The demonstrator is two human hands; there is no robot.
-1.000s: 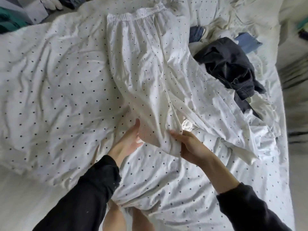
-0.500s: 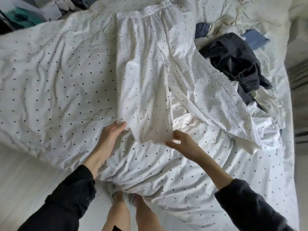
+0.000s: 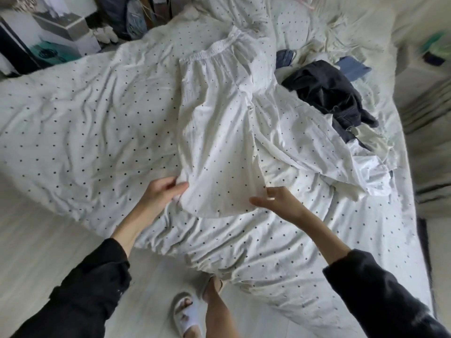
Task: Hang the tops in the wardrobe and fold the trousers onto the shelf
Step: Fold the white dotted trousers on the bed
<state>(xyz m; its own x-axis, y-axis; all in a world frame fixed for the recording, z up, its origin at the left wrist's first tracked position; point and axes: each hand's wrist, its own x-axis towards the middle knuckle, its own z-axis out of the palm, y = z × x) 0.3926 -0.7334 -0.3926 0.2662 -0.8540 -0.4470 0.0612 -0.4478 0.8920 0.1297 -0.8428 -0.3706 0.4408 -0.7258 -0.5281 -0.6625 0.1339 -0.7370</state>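
We look down from head height at a bed dressed in white bedding with small dark dots. Spread lengthwise across its middle lie the white dotted trousers, their gathered elastic waistband at the far end and the leg hems nearest us. One leg lies flat and straight; the other fans out to our right in loose folds.

Our left hand pinches the near left corner of the flat leg's hem, fingers curled into the cloth. Our right hand hovers just beside the hem's right corner with fingers spread and relaxed — whether it touches the fabric we cannot tell.

The trousers look light, thin and entirely limp, so we judge they will sag and crease wherever they are not supported. The two hem corners, or the waistband with its firmer elastic, seem the best places to take hold. Because cloth and bedding share the same pattern, it would be easy to gather up the duvet by mistake.

To the right, close to the splayed leg, sits a heap of dark clothing with blue items just beyond. The left half of the bed offers broad room for folding. The near edge of the bed runs just below our hands, with pale floor and our slippered foot beneath — a hem could slide off there.
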